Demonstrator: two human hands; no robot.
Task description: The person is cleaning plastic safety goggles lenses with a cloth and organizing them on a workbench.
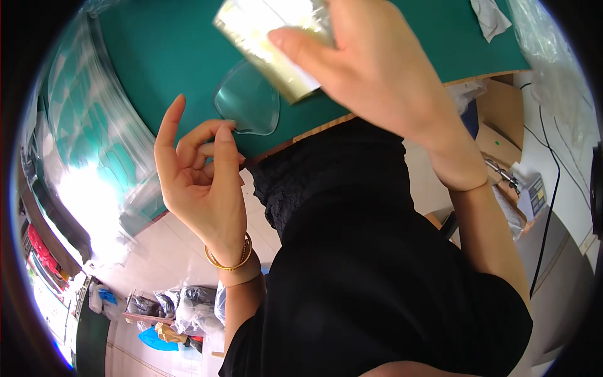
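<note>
upper-centre, my right hand (383,75) is clamping a boxy gold pack (267,47); dipping could scratch the rounded clear plastic (251,103) my left hand (204,173) is pinching.

Over here I see someone dressed in plain black: a loose, smooth black top (377,276) with short, wide sleeves that leave the forearms bare. Near the waist, a strip of black lace (276,195) shows a raised, scalloped pattern. Just below the left hand (204,173) sits a shiny gold bangle (228,267), round and slim. Below the right hand (380,72) runs a thin dark line, a cord or a crease, I can't tell which.
</note>
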